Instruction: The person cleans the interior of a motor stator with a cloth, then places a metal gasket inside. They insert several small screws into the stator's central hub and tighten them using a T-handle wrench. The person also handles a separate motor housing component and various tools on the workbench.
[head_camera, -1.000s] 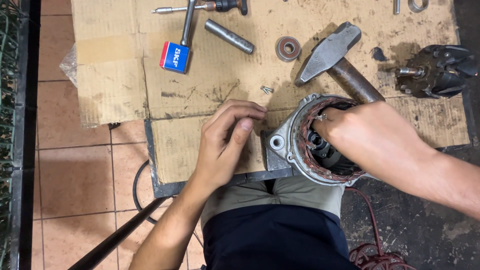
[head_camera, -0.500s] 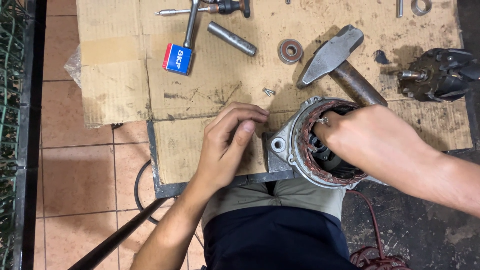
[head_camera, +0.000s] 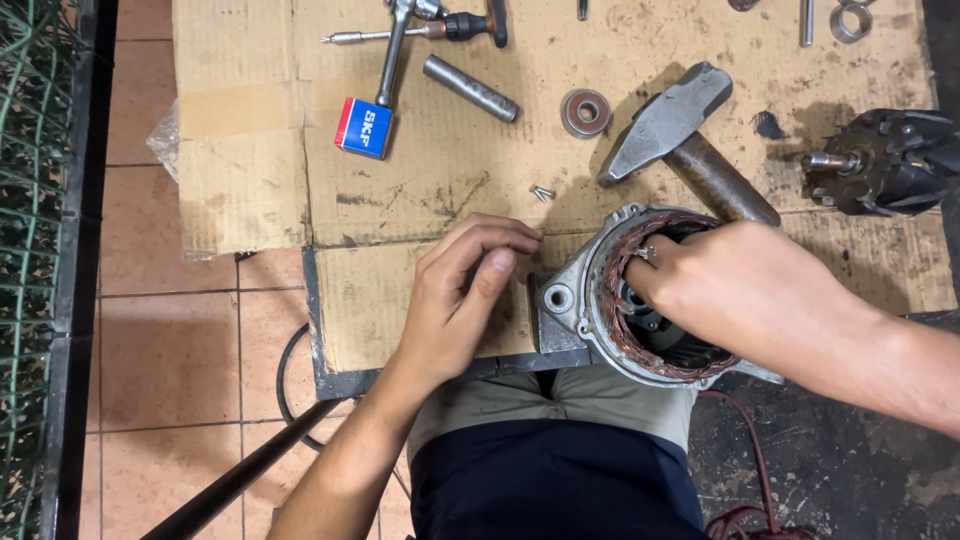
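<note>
A grey alternator housing (head_camera: 562, 300) with a ring of copper windings (head_camera: 612, 330) lies at the near edge of the cardboard, over my lap. My right hand (head_camera: 745, 290) reaches into its open middle, fingertips pinched on a small shiny metal part (head_camera: 645, 252), probably a screw. My left hand (head_camera: 465, 300) rests on the cardboard just left of the housing. Its fingers are curled against the thumb, and nothing shows in them. Two small screws (head_camera: 541, 192) lie loose just beyond the left fingers.
A hammer (head_camera: 668, 122) lies behind the housing, with a bearing (head_camera: 585, 111), a steel sleeve (head_camera: 470, 88), a ratchet wrench (head_camera: 398, 40), a screwdriver (head_camera: 420, 30) and a small blue-and-red box (head_camera: 362, 127) further back. A dark rotor (head_camera: 890, 160) sits far right. Tiled floor and green mesh lie left.
Both hands stay almost where they were. The left fingers curl a little tighter. The view has shifted slightly.
</note>
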